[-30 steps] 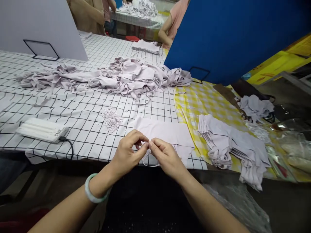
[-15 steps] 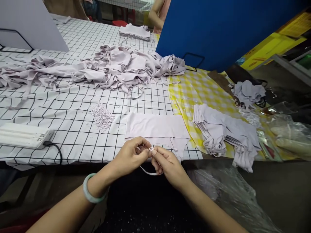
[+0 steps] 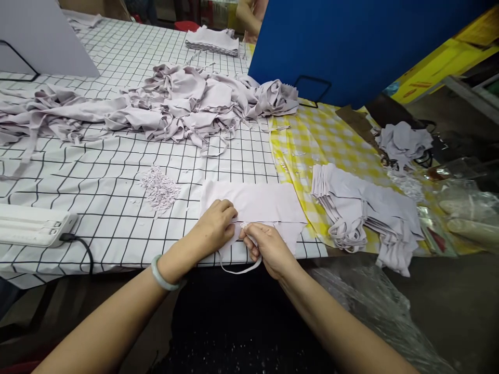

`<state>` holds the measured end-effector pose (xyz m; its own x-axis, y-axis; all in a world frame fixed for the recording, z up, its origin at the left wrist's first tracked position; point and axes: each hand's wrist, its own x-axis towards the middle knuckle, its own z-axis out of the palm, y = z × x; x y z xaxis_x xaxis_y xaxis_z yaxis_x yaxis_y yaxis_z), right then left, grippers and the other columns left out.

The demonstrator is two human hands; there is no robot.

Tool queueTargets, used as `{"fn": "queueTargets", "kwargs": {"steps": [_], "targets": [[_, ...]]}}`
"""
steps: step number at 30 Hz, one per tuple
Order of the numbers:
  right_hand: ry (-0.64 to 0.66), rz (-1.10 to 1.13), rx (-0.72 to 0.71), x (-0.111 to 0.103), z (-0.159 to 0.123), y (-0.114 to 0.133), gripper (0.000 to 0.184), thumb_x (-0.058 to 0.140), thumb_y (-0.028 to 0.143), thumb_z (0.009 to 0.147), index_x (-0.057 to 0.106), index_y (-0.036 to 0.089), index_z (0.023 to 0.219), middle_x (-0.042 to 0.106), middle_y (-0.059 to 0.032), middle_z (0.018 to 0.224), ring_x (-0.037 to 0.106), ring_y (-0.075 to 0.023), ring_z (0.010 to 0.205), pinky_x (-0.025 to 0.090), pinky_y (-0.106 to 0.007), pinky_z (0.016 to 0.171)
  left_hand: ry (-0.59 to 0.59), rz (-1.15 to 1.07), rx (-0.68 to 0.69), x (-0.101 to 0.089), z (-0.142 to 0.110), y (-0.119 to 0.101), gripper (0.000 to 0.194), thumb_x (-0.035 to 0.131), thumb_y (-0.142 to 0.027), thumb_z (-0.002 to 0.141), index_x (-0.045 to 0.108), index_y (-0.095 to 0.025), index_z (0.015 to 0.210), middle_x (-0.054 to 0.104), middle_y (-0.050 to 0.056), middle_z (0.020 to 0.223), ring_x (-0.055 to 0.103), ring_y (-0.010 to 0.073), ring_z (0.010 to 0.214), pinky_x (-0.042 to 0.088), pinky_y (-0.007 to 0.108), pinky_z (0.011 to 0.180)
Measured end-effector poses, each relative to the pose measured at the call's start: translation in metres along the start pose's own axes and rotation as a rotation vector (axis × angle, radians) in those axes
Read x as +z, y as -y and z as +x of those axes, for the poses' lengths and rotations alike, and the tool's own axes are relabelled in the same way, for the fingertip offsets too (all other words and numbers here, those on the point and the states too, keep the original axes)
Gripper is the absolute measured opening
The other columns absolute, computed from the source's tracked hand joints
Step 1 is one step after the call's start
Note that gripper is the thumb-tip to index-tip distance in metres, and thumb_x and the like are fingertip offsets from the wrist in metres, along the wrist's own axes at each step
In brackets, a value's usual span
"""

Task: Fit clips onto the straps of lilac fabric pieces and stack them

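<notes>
A pale lilac fabric piece (image 3: 257,200) lies flat at the table's front edge. My left hand (image 3: 214,226) rests on its left part, fingers curled down and pressed together; what lies beneath the fingertips is hidden. Close by on the right, my right hand (image 3: 271,246) pinches a thin pale strap (image 3: 242,271) between thumb and forefinger. The strap hangs in a loop over the front edge, and its left end runs up toward my left hand.
Small fabric snippets (image 3: 159,191) lie left of the piece, near a white power bank (image 3: 35,226) with a black cable. Behind is a heap of crumpled fabric (image 3: 195,106). Stacked sewn pieces (image 3: 366,208) sit on the right. A blue board (image 3: 343,52) stands at the back.
My hands have moved forward from in front of the edge onto the fabric piece. They were meeting fingertip to fingertip and are now slightly apart, with the left farther forward.
</notes>
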<state>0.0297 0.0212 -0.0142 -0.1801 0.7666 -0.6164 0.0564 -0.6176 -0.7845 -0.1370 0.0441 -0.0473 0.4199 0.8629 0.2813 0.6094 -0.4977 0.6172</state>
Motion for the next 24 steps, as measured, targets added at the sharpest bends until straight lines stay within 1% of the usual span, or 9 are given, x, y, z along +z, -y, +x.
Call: {"fn": "queueTargets", "kwargs": {"steps": [2,4,6,9,11,14,17,21,24], "targets": [[0.012,0.039,0.043,0.002,0.006,0.004,0.018,0.058,0.034,0.073,0.06,0.016,0.067,0.039,0.0081,0.05,0.022,-0.0039,0.041,0.015,-0.019,0.039,-0.007,0.01,0.002,0.004,0.003,0.011,0.018,0.053,-0.001,0.076,0.06,-0.015,0.085,0.063,0.01,0.091,0.058,0.0232,0.087,0.053,0.038,0.078],[0.01,0.064,0.071,0.006,0.009,0.006,0.02,0.06,0.035,0.072,0.061,0.015,0.071,0.036,0.0097,0.049,0.017,-0.003,0.042,0.009,-0.018,0.039,-0.045,-0.05,-0.019,0.004,0.004,0.016,0.018,0.051,-0.001,0.079,0.06,-0.015,0.083,0.064,0.009,0.09,0.06,0.0207,0.086,0.053,0.035,0.077],[0.001,0.09,0.084,0.009,0.012,0.007,0.021,0.061,0.036,0.071,0.062,0.015,0.074,0.035,0.0105,0.047,0.016,-0.0028,0.041,0.009,-0.018,0.038,-0.062,-0.131,-0.064,0.001,0.005,0.016,0.016,0.052,-0.003,0.081,0.061,-0.015,0.082,0.066,0.007,0.089,0.062,0.0181,0.083,0.053,0.032,0.075],[-0.021,0.129,0.082,0.013,0.018,0.008,0.021,0.062,0.036,0.071,0.063,0.015,0.075,0.039,0.0099,0.046,0.017,-0.0024,0.039,0.01,-0.017,0.037,-0.035,-0.223,-0.158,-0.007,0.007,0.013,0.013,0.055,-0.006,0.081,0.062,-0.016,0.078,0.067,0.006,0.089,0.063,0.0154,0.08,0.05,0.028,0.07],[-0.045,0.163,0.073,0.015,0.021,0.009,0.019,0.06,0.034,0.071,0.063,0.016,0.074,0.042,0.0092,0.046,0.02,-0.0022,0.038,0.014,-0.016,0.035,-0.012,-0.267,-0.21,-0.011,0.009,0.012,0.014,0.056,-0.006,0.081,0.062,-0.016,0.075,0.068,0.005,0.088,0.062,0.0144,0.078,0.048,0.027,0.067],[-0.081,0.217,0.046,0.018,0.025,0.01,0.016,0.059,0.033,0.07,0.062,0.017,0.071,0.044,0.0087,0.046,0.025,-0.0025,0.036,0.024,-0.016,0.033,0.01,-0.298,-0.244,-0.013,0.011,0.011,0.015,0.056,-0.005,0.08,0.063,-0.016,0.073,0.067,0.004,0.087,0.061,0.0139,0.076,0.047,0.026,0.066],[-0.095,0.239,0.006,0.021,0.027,0.01,0.014,0.059,0.031,0.07,0.062,0.017,0.068,0.046,0.0081,0.046,0.029,-0.0033,0.035,0.031,-0.017,0.032,0.016,-0.285,-0.24,-0.013,0.012,0.01,0.015,0.056,-0.006,0.081,0.063,-0.016,0.073,0.067,0.005,0.086,0.061,0.0143,0.076,0.047,0.027,0.066],[-0.112,0.212,-0.025,0.022,0.029,0.008,0.013,0.058,0.03,0.07,0.063,0.018,0.068,0.048,0.0077,0.047,0.032,-0.0045,0.035,0.04,-0.019,0.033,0.017,-0.286,-0.234,-0.013,0.013,0.01,0.014,0.055,-0.007,0.08,0.062,-0.017,0.072,0.066,0.004,0.084,0.06,0.0144,0.076,0.047,0.027,0.066],[-0.128,0.197,-0.035,0.022,0.029,0.008,0.014,0.057,0.029,0.071,0.062,0.018,0.067,0.049,0.0074,0.047,0.034,-0.0049,0.035,0.045,-0.02,0.034,0.027,-0.293,-0.245,-0.013,0.013,0.011,0.014,0.056,-0.007,0.08,0.063,-0.017,0.073,0.067,0.004,0.085,0.06,0.0147,0.076,0.047,0.028,0.067]]}}
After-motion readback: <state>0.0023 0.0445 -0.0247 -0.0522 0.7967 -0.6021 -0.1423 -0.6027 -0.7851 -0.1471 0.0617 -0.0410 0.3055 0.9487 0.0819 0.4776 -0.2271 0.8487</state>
